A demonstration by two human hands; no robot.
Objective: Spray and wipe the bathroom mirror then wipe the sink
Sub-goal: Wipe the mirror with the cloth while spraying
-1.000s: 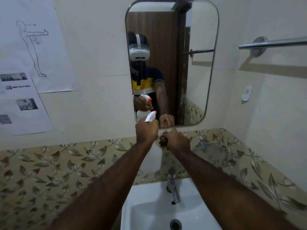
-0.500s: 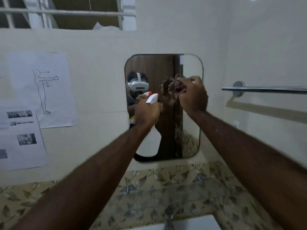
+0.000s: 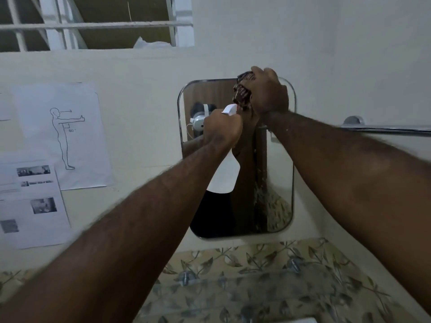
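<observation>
- Head view: the right hand (image 3: 268, 92) is up at the top edge of the mirror, its fingers curled round a bunched dark brown patterned cloth (image 3: 242, 92) and holding it against the glass near the upper right corner.
- The cloth sticks out to the left of the knuckles, and its top reaches just past the mirror's upper rim.
- The left hand (image 3: 221, 129) sits lower and to the left, in front of the glass, with its fingers wrapped round the neck of a white plastic spray bottle (image 3: 225, 178).
- The bottle's white trigger head (image 3: 229, 110) shows above the knuckles, close beside the cloth. The bottle body hangs below the hand, tilted.
- I cannot tell whether a finger is on the trigger.
- Both forearms reach up from the lower corners of the frame and are bare.
- The rounded rectangular wall mirror with a thin metal rim (image 3: 281, 173) hangs on a pale wall and reflects the person's arms and a dark wooden door.
- A chrome towel bar (image 3: 384, 129) runs along the wall to the right of the mirror.
- Two white printed paper sheets (image 3: 63, 136) are stuck to the wall well to the left, the upper one with a line drawing of a standing figure.
- A band of leaf-patterned tiles (image 3: 256, 276) lies below the mirror.
- A sliver of the white sink (image 3: 303, 320) shows at the bottom edge.
- A white barred window opening (image 3: 93, 24) is high on the left.
</observation>
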